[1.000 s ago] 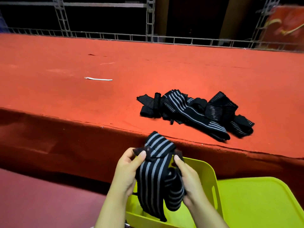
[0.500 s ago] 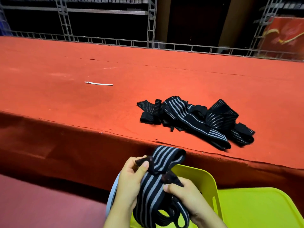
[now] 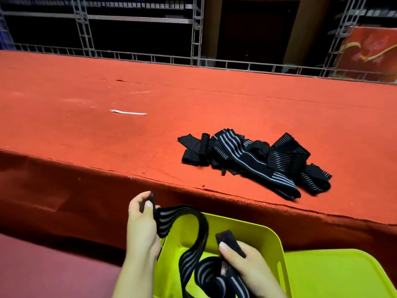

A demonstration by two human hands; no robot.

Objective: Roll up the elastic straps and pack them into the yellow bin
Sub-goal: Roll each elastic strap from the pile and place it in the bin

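A black elastic strap with grey stripes [image 3: 199, 250] loops between both hands above the yellow bin [image 3: 255, 231]. My left hand [image 3: 140, 222] pinches one end of it at the bin's left rim. My right hand [image 3: 247, 265] grips the other end, where a dark fastening patch sticks up, and the strap's slack hangs down into the bin. A tangled pile of several more black striped straps [image 3: 255, 160] lies on the red table, beyond the bin and to the right.
The red table [image 3: 107, 136] has its front edge just beyond my hands. A thin white strip [image 3: 127, 113] lies on it at the left. A yellow lid or tray [image 3: 335, 274] sits right of the bin. Metal truss railing [image 3: 197, 31] runs along the far side.
The strap was bunched between my hands close together. My hands have moved apart, drawing it out into a loop over the bin, with my right hand lower and further right.
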